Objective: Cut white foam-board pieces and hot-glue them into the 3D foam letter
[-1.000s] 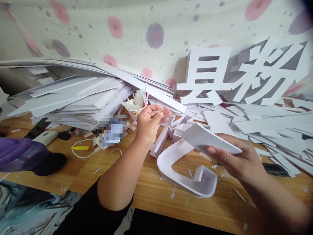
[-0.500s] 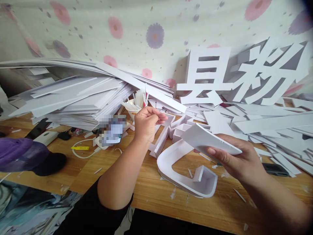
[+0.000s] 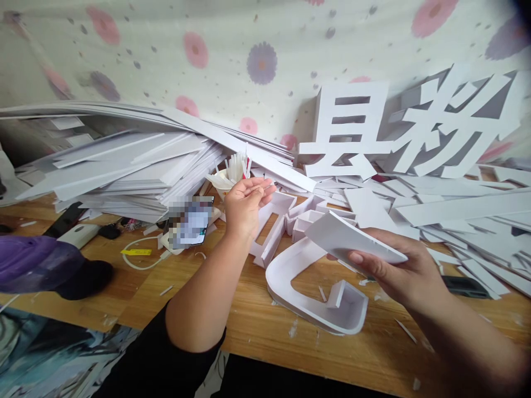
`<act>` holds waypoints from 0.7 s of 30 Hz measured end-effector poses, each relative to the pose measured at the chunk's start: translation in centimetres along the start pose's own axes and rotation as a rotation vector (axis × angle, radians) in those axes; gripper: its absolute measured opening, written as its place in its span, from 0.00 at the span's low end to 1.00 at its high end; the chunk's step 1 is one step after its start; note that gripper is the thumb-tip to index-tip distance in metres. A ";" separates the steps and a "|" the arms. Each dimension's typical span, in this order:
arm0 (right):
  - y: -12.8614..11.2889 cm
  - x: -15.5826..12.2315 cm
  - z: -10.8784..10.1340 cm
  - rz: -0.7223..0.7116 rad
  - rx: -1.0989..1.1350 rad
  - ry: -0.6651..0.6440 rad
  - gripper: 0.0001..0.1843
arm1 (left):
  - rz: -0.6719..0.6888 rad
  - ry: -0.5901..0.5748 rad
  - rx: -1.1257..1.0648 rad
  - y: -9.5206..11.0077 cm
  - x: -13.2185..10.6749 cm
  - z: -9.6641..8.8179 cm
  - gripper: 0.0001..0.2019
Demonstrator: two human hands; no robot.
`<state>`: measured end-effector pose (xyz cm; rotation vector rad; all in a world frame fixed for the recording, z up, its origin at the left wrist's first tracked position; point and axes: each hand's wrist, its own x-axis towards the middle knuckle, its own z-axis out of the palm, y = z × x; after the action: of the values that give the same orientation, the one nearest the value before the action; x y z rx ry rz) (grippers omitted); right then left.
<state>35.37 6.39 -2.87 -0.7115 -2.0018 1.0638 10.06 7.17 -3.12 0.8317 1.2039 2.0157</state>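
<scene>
My right hand [image 3: 400, 265] grips a curved white foam board piece [image 3: 352, 237], thumb on its near face, above the table. Below it lies a hollow white hook-shaped foam letter [image 3: 276, 276] with raised side walls. My left hand [image 3: 248, 204] is raised near the middle with thumb and fingers pressed together; something thin and pale may be between the fingertips, too small to make out. Just beyond the left hand stands a cup [image 3: 222, 179] filled with thin white strips. Other walled white letter parts [image 3: 271, 240] lie to its right.
Stacked white foam sheets [image 3: 136, 166] fill the back left. Two finished white characters [image 3: 348, 146] lean against the flowered curtain. White offcuts [image 3: 468, 210] are piled at right. A phone [image 3: 194, 221], a white cable [image 3: 141, 264] and a purple object with a black end [image 3: 41, 265] lie at left.
My left hand has moved slightly left and its fingers have drawn closer together. My right hand still holds the foam board piece, almost in the same place.
</scene>
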 end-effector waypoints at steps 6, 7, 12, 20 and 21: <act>-0.1 0.1 0.0 -0.029 -0.020 -0.006 0.09 | 0.025 -0.023 0.032 0.0 0.0 -0.1 0.09; -0.1 0.1 0.0 -0.027 -0.018 -0.007 0.08 | 0.025 -0.029 0.031 0.0 0.0 -0.1 0.09; -0.1 0.1 0.1 -0.037 0.005 -0.006 0.06 | 0.009 -0.066 0.012 0.2 -0.2 0.1 0.08; -0.1 0.1 0.1 -0.032 0.017 -0.005 0.06 | -0.007 -0.096 0.002 0.2 -0.4 0.1 0.09; -0.1 0.1 0.1 -0.028 0.019 -0.005 0.06 | -0.010 -0.102 0.001 0.2 -0.4 0.1 0.09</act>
<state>35.17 6.39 -2.79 -0.6702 -1.9973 1.0678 10.30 6.85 -3.03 0.9156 1.1503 1.9405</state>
